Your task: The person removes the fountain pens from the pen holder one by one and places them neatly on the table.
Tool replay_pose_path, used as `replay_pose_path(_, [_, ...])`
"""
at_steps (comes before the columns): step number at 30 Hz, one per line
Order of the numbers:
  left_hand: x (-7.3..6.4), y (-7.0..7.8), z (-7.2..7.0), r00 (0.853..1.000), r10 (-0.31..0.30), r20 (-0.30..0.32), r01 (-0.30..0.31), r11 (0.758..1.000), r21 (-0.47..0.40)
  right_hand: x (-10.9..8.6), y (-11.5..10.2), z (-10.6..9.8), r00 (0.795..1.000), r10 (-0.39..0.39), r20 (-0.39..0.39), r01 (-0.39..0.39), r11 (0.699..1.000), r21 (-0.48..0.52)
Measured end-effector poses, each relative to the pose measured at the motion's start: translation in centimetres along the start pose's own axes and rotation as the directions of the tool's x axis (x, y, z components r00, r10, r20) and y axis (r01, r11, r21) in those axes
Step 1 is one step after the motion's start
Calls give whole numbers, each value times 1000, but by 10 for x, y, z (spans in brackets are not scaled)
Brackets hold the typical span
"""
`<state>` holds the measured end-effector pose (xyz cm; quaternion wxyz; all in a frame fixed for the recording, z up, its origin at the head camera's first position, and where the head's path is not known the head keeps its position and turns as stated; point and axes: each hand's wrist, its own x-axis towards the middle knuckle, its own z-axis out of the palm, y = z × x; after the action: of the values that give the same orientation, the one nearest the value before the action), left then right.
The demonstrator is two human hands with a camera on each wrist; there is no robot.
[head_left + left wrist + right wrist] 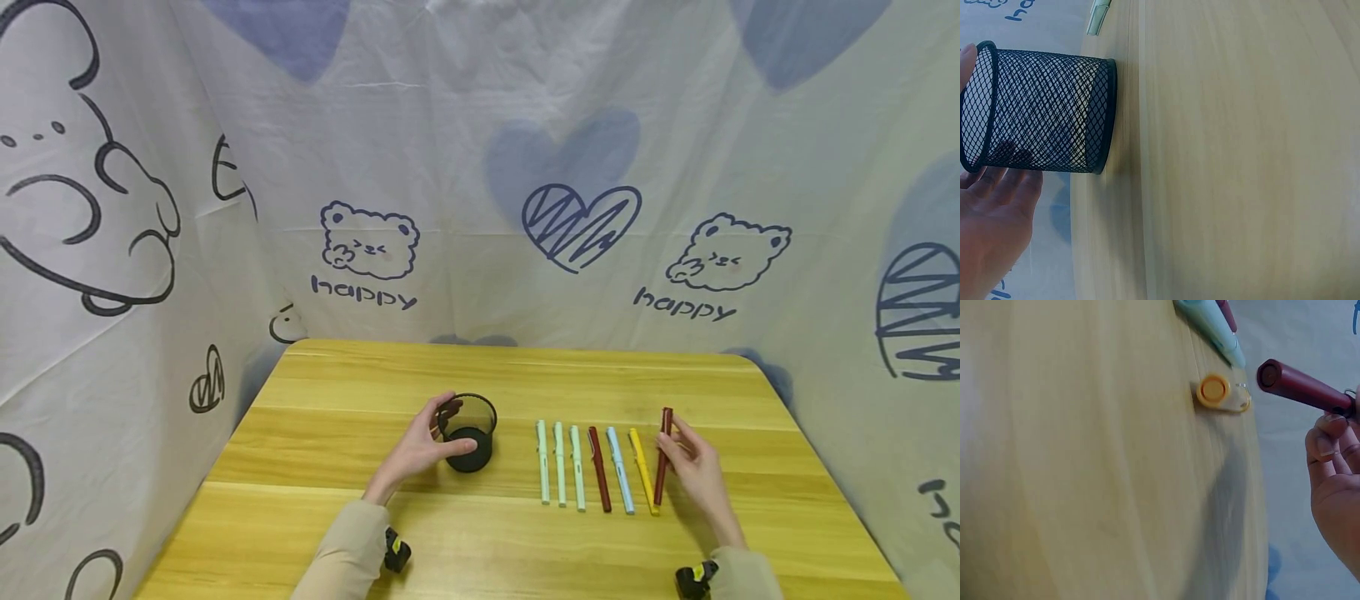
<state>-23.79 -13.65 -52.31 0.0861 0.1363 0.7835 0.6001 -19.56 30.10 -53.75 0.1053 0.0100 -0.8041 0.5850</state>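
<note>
My left hand [423, 446] curls round a black mesh pen cup [470, 451], thumb on the near side and fingers behind it. The cup is upright; its mesh wall [1047, 112] fills the upper left of the left wrist view. On the right, my right hand [697, 471] pinches a dark red pen [663, 457] near its upper end. In the right wrist view that pen [1307, 389] is off the table. Just left of it lies a yellow pen [643, 471], then a light blue pen [620, 471] and another dark red pen [600, 469].
Three pale green pens [559, 464] lie side by side between the cup and the other pens. Everything is on a wooden table [480, 542]. Printed cloth [465, 167] hangs behind the table and along both sides.
</note>
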Motion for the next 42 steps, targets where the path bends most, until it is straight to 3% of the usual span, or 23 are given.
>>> replay_pose_path(9, [1,-2,-1,1000,-2,-1,2,1000,8,5,6,-7,998,-53,31,58,985,-166])
replay_pose_path(25, [0,-1,0,1000,-9,-2,9,1000,3,12,11,-11,989,103,111,-46,902,-429])
replay_pose_path(29, [0,-1,0,1000,-10,-5,10,1000,8,14,12,-10,981,130,141,-51,887,-460])
replay_pose_path(42, [0,-1,-1,1000,-15,1,15,1000,5,15,18,-9,982,84,172,19,851,-524])
